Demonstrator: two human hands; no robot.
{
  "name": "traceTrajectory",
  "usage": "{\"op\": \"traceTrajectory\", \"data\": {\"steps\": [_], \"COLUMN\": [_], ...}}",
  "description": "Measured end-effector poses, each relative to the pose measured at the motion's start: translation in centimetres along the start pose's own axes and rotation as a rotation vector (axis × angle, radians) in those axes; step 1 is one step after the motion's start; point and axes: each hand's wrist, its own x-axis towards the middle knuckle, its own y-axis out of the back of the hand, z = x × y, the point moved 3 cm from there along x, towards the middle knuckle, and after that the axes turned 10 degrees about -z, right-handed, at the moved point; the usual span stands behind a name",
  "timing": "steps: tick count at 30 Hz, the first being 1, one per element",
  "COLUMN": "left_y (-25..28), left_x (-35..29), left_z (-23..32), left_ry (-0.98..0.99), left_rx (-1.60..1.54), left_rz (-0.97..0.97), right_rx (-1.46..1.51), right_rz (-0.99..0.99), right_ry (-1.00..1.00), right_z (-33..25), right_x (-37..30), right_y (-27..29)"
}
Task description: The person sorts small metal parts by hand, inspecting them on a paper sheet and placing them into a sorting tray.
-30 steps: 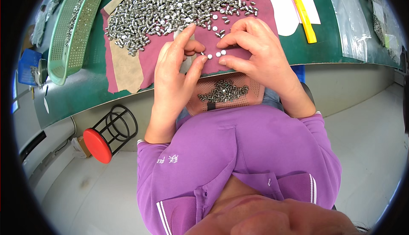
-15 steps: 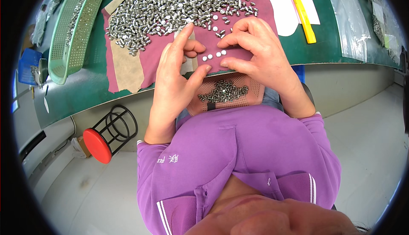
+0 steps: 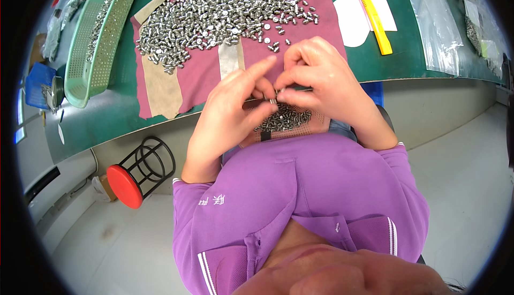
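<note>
**Above the perforated tray: both hands pinching small metal pieces**

Over the lap, the left hand (image 3: 230, 113) and right hand (image 3: 321, 81) are meeting fingertip to fingertip, fingers narrowed around small metal pieces (image 3: 274, 98). The perforated tray (image 3: 316, 126) is lying beneath; the heap of metal pieces (image 3: 225, 11) is lying on the maroon cloth (image 3: 201, 70).

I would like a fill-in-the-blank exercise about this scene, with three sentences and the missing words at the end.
1. The pile of small metal pieces lies on a cloth of dark ____ colour.
2. The left hand and the right hand meet above a perforated tray that rests on the person's ____.
3. The stool beside the green table has a round ____ seat.

Missing words: red; lap; red
</note>
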Motion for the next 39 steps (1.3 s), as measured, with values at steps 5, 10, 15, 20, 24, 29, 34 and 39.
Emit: {"op": "traceTrajectory", "data": {"steps": [5, 10, 15, 20, 24, 29, 34, 39], "left_y": [0.4, 0.3, -0.4, 0.0, 0.0, 0.0, -0.5, -0.2], "left_x": [0.2, 2.9, 3.9, 3.3, 2.3, 2.3, 3.4, 2.8], "left_z": [-0.6, -0.8, -0.6, -0.9, -0.9, -0.9, -1.0, -0.8], "left_ry": [0.012, -0.116, -0.121, -0.123, -0.080, -0.134, -0.204, -0.103], "left_rx": [-0.085, 0.400, 0.538, 0.325, 0.229, 0.298, 0.342, 0.243], "left_rz": [0.071, 0.378, 0.365, 0.346, 0.293, 0.394, 0.382, 0.326], "right_rx": [0.025, -0.229, -0.275, -0.079, -0.016, -0.043, -0.160, -0.114], "right_rz": [0.062, 0.221, 0.211, 0.162, 0.098, 0.198, 0.144, 0.073], "right_ry": [-0.026, -0.172, -0.099, -0.082, -0.018, -0.152, -0.198, -0.100], "right_z": [0.6, 2.3, 1.7, 1.4, 1.8, 1.2, 1.0, 1.3], "right_x": [0.0, 1.2, 2.7, 2.2, 1.3, 0.1, 0.4, 0.8], "right_y": [1.1, 1.2, 0.0, -0.5, -0.2, 0.8, -0.1, -0.5]}}
